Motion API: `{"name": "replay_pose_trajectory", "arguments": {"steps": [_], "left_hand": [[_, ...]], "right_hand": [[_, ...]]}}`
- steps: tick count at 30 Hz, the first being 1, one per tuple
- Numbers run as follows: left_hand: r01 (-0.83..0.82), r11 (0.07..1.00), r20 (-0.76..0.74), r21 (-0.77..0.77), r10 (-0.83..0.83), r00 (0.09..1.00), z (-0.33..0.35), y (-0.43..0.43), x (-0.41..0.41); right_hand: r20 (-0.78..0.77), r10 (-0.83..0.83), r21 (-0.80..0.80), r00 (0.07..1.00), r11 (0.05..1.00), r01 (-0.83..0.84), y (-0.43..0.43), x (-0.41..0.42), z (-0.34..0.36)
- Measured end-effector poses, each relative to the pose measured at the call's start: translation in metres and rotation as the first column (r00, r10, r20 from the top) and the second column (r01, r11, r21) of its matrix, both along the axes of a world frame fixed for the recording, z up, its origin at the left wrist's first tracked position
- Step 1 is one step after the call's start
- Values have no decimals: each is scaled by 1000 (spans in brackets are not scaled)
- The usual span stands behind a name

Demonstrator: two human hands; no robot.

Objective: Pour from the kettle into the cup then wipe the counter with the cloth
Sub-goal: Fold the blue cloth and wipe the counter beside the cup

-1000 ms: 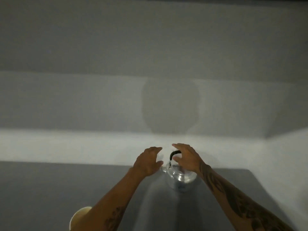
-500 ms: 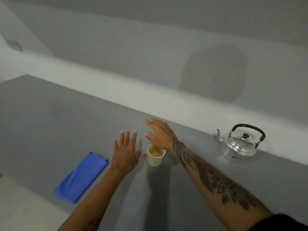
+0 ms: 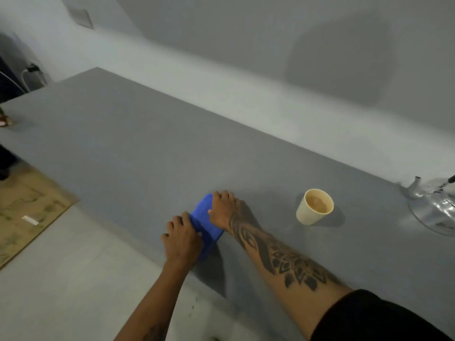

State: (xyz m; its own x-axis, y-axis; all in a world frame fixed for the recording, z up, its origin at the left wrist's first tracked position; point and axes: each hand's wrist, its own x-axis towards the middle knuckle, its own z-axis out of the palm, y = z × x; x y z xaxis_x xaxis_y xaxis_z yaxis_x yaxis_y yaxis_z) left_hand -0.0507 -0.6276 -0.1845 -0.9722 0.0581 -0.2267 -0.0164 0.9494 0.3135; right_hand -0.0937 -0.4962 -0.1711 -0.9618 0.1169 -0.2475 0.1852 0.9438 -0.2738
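A folded blue cloth [image 3: 204,222] lies on the grey counter [image 3: 138,153] near its front edge. My left hand [image 3: 183,238] rests on the cloth's near end with fingers curled. My right hand [image 3: 225,209] presses on its far end, fingers bent over the edge. Most of the cloth is hidden under both hands. A cream paper cup [image 3: 314,206] with pale brown liquid stands upright to the right of my right hand. The shiny metal kettle [image 3: 433,210] sits at the right edge of view, partly cut off.
A white wall runs along the back of the counter. A brown patterned mat [image 3: 27,212] lies on the light floor to the left. A dark cable and plug [image 3: 30,70] are at the far left wall.
Both hands left the kettle, passed by the cup, and have come down onto the blue cloth. The view swung left, so the kettle now sits at the right edge.
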Motion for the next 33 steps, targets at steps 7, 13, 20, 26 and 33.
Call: {"name": "replay_pose_trajectory", "arguments": {"steps": [7,13,20,26,33], "left_hand": [[26,990,80,137,-37,996,-11,-19,-26],[242,935,60,259,-265,962,6,7,-11],[483,737,167,473,-614,772,19,108,56],[482,630,308,609,-748,588,16,204,136],[466,642,329,609,-739,589,7,269,185]], "right_hand": [[-56,-179,-170,982,971,167,11,9,2],[-166,-284,-433,944,881,189,55,79,40],[-211,-496,-480,842,803,352,151,198,68],[-159,-632,-278,759,766,580,247,264,60],[-75,-633,-160,770,770,618,314,274,29]]}}
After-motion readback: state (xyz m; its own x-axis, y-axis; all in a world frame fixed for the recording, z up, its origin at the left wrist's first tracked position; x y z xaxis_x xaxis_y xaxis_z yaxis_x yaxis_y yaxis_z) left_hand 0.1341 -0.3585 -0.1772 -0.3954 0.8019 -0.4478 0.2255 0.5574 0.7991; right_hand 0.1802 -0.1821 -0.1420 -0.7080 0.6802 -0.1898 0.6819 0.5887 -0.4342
